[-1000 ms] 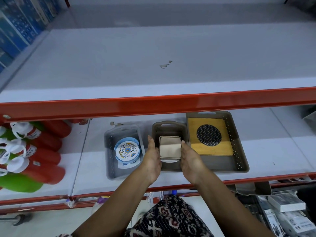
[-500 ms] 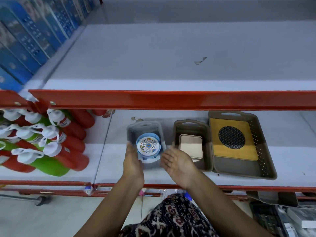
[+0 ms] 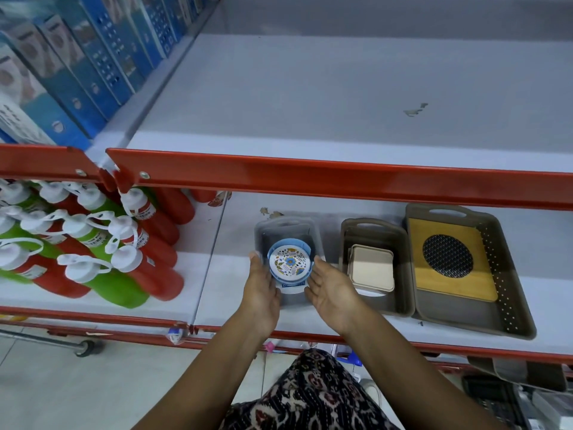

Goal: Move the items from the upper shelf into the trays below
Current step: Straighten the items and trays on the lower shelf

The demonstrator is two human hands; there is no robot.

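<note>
On the lower shelf stand three trays. A small grey tray (image 3: 316, 231) holds a round blue container with a floral lid (image 3: 289, 262). My left hand (image 3: 262, 283) lies flat against the container's left side and my right hand (image 3: 328, 288) against its right side, fingers straight, touching it. A middle brown tray (image 3: 372, 226) holds beige square plates (image 3: 372, 270). A large brown tray (image 3: 511, 274) holds a bamboo board with a black mesh circle (image 3: 448, 256). The upper shelf (image 3: 325, 97) above the red rail is bare.
A red shelf rail (image 3: 341, 178) runs across above the trays. Red and green bottles with white caps (image 3: 93, 252) lie on the lower shelf at the left. Blue boxes (image 3: 77, 57) line the upper left. Boxed goods sit low at the right (image 3: 511, 398).
Both hands moved from the middle tray with the beige plates to the left grey tray and now flank the floral container. The view has shifted left.
</note>
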